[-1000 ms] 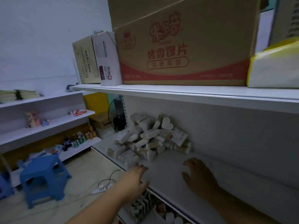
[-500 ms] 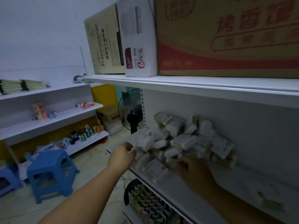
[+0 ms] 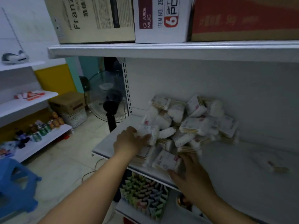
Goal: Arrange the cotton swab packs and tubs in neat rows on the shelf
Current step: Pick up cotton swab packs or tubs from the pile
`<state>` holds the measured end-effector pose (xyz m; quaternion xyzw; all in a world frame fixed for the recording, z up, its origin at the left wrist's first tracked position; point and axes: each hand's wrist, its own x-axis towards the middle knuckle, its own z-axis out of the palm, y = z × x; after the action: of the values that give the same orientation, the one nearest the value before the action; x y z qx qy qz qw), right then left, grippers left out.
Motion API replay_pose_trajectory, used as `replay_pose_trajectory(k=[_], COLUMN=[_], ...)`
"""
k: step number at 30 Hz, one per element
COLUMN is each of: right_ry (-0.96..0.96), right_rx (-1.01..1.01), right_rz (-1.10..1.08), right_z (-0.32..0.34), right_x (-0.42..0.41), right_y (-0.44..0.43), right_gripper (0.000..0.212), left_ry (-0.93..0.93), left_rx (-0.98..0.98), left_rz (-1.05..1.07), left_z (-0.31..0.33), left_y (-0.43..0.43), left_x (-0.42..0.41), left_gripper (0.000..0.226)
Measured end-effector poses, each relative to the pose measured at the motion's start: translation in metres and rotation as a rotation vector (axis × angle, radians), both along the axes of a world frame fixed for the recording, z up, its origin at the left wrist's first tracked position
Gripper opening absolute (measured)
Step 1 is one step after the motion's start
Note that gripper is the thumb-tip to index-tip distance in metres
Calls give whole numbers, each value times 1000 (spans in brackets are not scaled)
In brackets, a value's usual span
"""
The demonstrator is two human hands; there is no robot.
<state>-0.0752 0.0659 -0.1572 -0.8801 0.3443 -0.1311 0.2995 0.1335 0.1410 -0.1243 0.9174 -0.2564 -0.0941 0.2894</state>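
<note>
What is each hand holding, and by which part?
The left hand grips a swab pack by its left end. The right hand seems to hold a second pack by its right end.

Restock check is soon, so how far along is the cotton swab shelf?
Done: nothing visibly; no rows yet. In hand: the left hand grips the front-left pack, the right hand holds the front-edge pack. Left: the whole heap of packs and tubs, jumbled on the shelf, needs lining up.

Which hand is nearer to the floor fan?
Left. The left hand grips a swab pack right of the fan; the right hand holds the front pack farther right.
</note>
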Motion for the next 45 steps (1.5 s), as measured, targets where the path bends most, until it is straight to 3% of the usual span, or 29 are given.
replay_pose_trajectory(k=[5,10,14,18,22,24,28,31,33,36,41,45], right_ry=[47,11,-64,-197,-421,-518,-698,-1042,-1158,-1158,-1110,-1129], right_rx=[-24,-39,33,196,396,474,607,917,1002,903,641,548], right_rz=[-68,-116,-146,-189,-271,-349,-457,-431,-406,-416,-556,-624], right_z=[-3,-4,-2,4,4,5,23,42,51,57,64,70], right_x=[5,3,0,-9,-26,-40,-83,-133,-173,-237,-358,-453], right_y=[8,13,15,14,11,6,-22,-41,-50,-61,-70,-76], right_gripper=[53,63,50,33,55,57,35,24,22,39,13,9], left_ry=[4,123,198,448,715,807,827,789,773,775,788,790], left_rx=[-200,-509,-642,-866,-1039,-1045,-903,-804,-788,-737,-711,-699], left_rz=[-24,-79,-113,-97,-99,-180,-376,-483,-516,-586,-644,-693], left_z=[-6,-2,3,11,15,15,18,23,28,30,29,31], left_y=[2,1,5,6,3,-4,-24,-38,-49,-67,-94,-113], left_x=[-8,-17,-20,-24,-42,-59,-102,-148,-187,-254,-382,-478], left_gripper=[55,63,50,53,49,45,42,47,48,45,40,36])
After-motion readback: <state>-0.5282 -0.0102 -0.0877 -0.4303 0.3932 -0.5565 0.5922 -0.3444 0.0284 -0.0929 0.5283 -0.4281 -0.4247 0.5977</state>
